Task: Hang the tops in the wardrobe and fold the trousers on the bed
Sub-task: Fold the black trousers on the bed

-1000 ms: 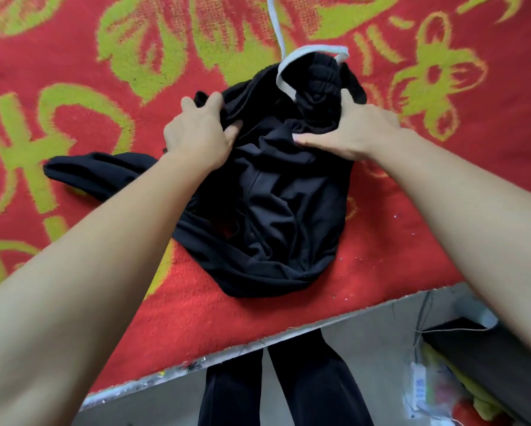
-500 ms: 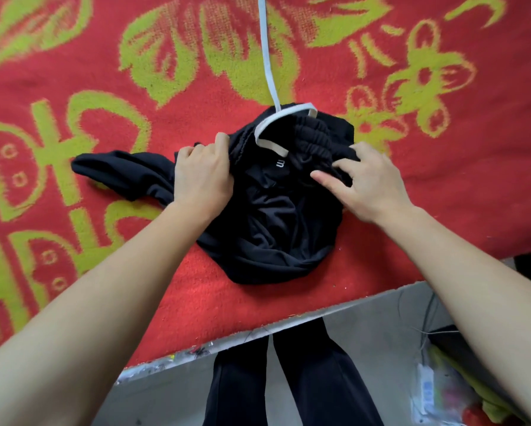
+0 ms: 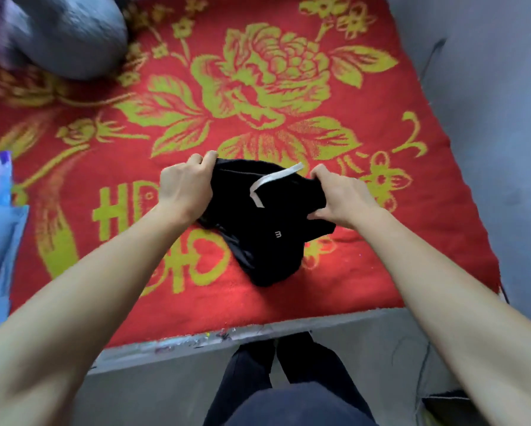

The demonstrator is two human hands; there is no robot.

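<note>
Even soft light, blurred, warped wide-angle edges

We have bunched the trousers point(image 3: 273, 229) tighter: our left hand point(image 3: 185, 187) now grips their 10 o'clock edge, our right hand point(image 3: 341, 195) their 2 o'clock edge. Nothing of them stretches toward 9 o'clock any more, and the white drawstring point(image 3: 273, 181) no longer trails toward 12.
</note>
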